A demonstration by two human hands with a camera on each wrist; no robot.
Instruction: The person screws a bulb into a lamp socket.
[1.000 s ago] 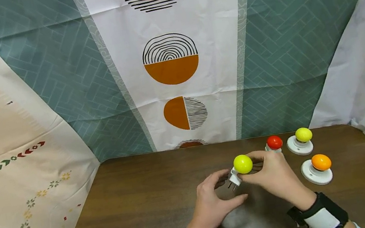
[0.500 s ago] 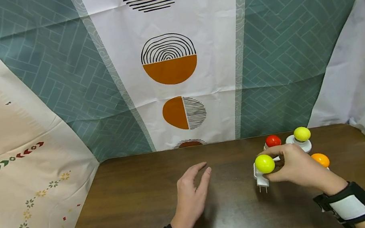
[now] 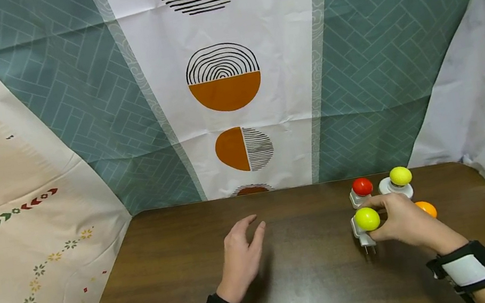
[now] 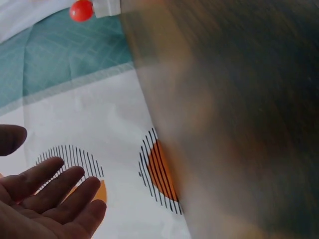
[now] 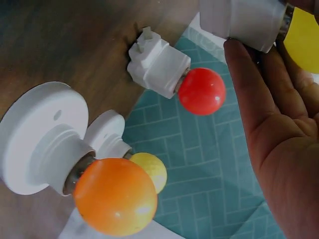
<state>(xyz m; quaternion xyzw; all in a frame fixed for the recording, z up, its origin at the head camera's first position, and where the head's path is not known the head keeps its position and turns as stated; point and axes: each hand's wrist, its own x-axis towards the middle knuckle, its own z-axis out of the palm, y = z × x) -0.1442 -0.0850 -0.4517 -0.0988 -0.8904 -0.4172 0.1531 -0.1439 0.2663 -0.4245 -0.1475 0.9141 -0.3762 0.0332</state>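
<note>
My right hand (image 3: 403, 223) grips a yellow-green light bulb (image 3: 367, 219) fitted in a white plug-in lamp socket (image 3: 364, 238), its two metal prongs pointing down close over the table. In the right wrist view the fingers reach along that socket (image 5: 244, 22), and the thumb is mostly out of frame. Just behind it stands a red bulb (image 3: 363, 186) in a similar white plug socket (image 5: 162, 67). My left hand (image 3: 240, 257) hovers over the middle of the table with thumb and fingers apart, holding nothing; its palm (image 4: 45, 219) shows in the left wrist view.
An orange bulb (image 5: 117, 196) on a round white base (image 5: 42, 134) stands right beside the right forearm. Behind, a yellow bulb (image 3: 400, 176) sits on another round base (image 3: 387, 187). A patterned curtain (image 3: 228, 67) hangs along the back edge of the brown table (image 3: 189, 291).
My right hand has carried the yellow-green bulb and its socket rightward, to in front of the red bulb. The left hand has drawn away to the left.
</note>
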